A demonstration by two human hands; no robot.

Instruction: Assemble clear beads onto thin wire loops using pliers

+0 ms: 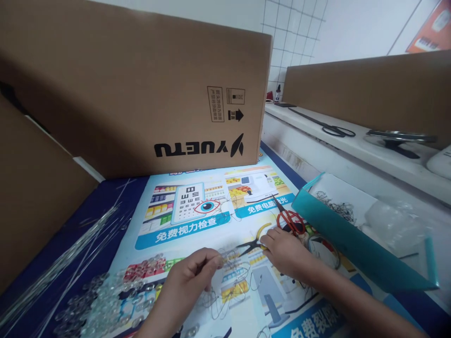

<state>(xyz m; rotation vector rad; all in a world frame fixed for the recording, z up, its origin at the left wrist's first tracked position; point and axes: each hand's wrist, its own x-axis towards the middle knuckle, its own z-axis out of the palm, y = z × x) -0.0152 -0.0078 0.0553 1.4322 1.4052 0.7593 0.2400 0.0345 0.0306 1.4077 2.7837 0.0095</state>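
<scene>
My left hand [186, 286] pinches a thin bent wire piece [228, 257] above the printed poster [197, 220] that covers the table. My right hand [287, 256] is shut on yellow-handled pliers [254, 240], whose black jaws point left toward the wire. Red-handled scissors [289, 218] lie just beyond my right hand. Loose wire loops [225, 300] lie scattered on the poster under both hands.
A pile of clear beads [105, 300] lies at the lower left, beside long straight wires [63, 263]. A large cardboard box [141, 89] stands behind. A teal tray [355, 244] with metal bits sits to the right. Black scissors [334, 129] rest on the white ledge.
</scene>
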